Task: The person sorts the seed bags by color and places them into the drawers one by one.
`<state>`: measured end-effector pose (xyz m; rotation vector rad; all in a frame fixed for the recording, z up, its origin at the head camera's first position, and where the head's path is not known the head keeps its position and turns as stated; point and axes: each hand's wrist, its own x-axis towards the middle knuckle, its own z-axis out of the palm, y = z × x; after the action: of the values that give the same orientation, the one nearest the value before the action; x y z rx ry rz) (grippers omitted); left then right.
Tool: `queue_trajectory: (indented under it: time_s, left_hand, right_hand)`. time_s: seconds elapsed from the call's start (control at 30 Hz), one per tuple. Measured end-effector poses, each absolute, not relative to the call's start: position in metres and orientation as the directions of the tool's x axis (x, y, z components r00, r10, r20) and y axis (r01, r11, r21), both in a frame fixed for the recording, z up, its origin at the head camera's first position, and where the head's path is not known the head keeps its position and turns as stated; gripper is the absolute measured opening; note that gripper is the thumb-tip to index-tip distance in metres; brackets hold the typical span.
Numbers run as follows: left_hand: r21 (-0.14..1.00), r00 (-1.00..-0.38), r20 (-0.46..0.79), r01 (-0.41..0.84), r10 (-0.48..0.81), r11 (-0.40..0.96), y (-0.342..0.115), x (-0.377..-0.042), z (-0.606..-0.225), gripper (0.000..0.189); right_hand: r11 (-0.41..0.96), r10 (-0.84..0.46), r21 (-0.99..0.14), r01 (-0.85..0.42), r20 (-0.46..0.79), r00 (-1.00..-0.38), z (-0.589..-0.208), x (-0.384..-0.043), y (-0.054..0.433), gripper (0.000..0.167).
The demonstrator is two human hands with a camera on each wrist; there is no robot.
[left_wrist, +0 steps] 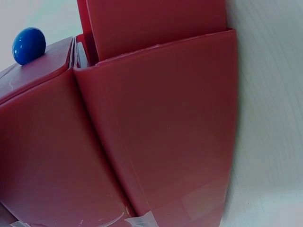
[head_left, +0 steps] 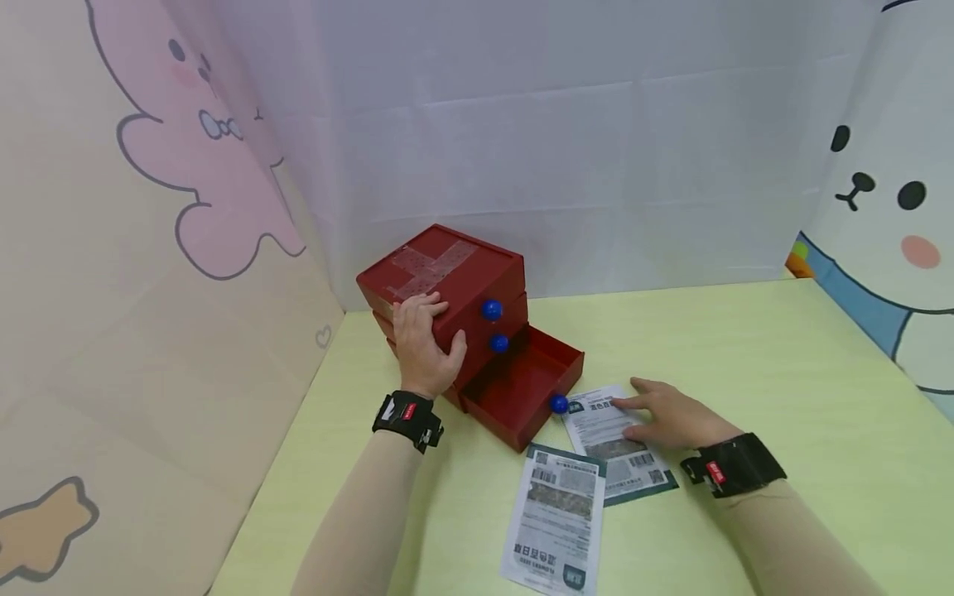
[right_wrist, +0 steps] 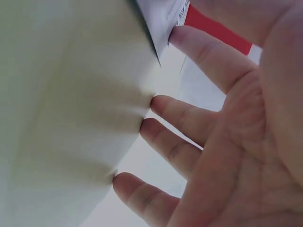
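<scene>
A red box of stacked drawers [head_left: 488,277] stands on the table, its lowest drawer [head_left: 522,389] pulled out. My left hand [head_left: 425,352] rests on the box's near top edge, fingers over the top and thumb along the front. To the right of the drawer lies a flower seed packet [head_left: 619,470], printed side up. Over that packet reaches my right hand [head_left: 674,414], fingers spread. In the right wrist view the index fingertip meets the packet [right_wrist: 163,16], while other fingertips touch the tabletop. A second seed packet [head_left: 559,517] lies nearer, slightly overlapping the first.
Blue round knobs [head_left: 492,310] mark the drawer fronts, and clear tape [head_left: 432,266] crosses the box top. The pale yellow table [head_left: 730,348] meets a white curtain [head_left: 581,182] behind. A cartoon-printed cloth [head_left: 149,348] bounds the left side.
</scene>
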<state>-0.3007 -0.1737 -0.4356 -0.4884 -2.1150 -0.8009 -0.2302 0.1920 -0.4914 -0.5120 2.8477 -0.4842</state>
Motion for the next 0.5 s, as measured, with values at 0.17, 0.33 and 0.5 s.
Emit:
queue_trajectory:
  time_s: [0.17,0.33,0.5]
  left_hand:
    - [0.387,-0.617,0.784,0.568,0.065,0.726,-0.175,-0.3,-0.436,0.045]
    - [0.389,-0.622,0.78,0.564,0.065,0.729,-0.174,-0.299,-0.435,0.046]
    - [0.383,-0.611,0.789,0.573,0.067,0.724,-0.173,-0.301,-0.434,0.045]
  right_hand:
    - [0.894,-0.353,-0.336,-0.296,-0.125,-0.927,-0.492,-0.236,0.205,0.053]
    - [0.899,-0.343,-0.329,-0.289,-0.119,-0.932,-0.494,-0.239,0.214,0.054]
    - [0.91,-0.311,-0.326,-0.256,-0.131,-0.941,-0.494,-0.241,0.223,0.055]
